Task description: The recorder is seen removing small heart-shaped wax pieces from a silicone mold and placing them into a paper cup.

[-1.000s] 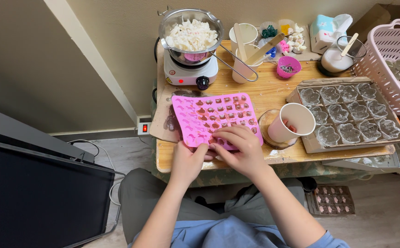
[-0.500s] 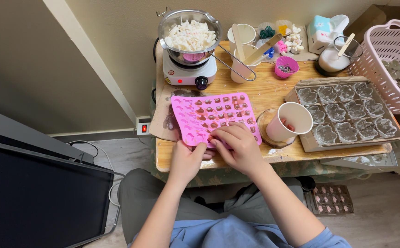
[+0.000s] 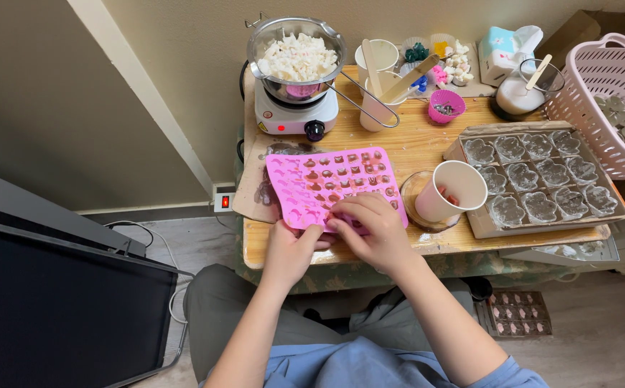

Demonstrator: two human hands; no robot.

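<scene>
A pink silicone mould [image 3: 330, 179] with many small shaped cavities lies on the wooden table [image 3: 413, 144], several cavities filled with brown-red pieces. My left hand [image 3: 292, 250] grips the mould's near edge from below, thumb on top. My right hand [image 3: 373, 230] rests on the mould's near right part, fingertips pressed onto a cavity. A white paper cup [image 3: 456, 190] with red pieces inside stands on a round coaster just right of the mould.
A small electric hotplate [image 3: 296, 115] carries a metal pot of white wax chunks [image 3: 298, 54]. Cups with wooden sticks [image 3: 380, 79], a small pink cup [image 3: 447, 105], a clear mould tray [image 3: 538, 179] and a pink basket [image 3: 617, 93] stand around. A black panel [image 3: 54, 302] is at left.
Both hands stay at the mould's near edge; my right hand's fingers shifted slightly left over the cavities. The view drifted a little.
</scene>
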